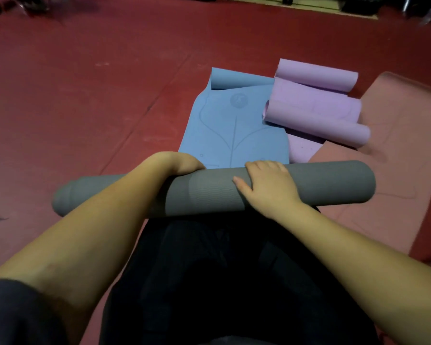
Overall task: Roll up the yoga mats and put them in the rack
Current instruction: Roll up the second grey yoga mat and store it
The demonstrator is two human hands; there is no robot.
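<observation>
Both hands, left hand [184, 164] and right hand [266, 185], grasp the rolled grey mat [209, 195]; fingers wrapped over it. Blue mat [234, 125], purple mat [314, 105], pink mat [396, 145] still unrolled on floor [85, 95]; rack unseen.

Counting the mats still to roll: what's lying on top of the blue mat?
The purple mat, loosely curled at both ends, overlaps the blue mat at its right edge. The grey roll, held by both hands, covers its near end; how far it runs beneath is hidden.
</observation>
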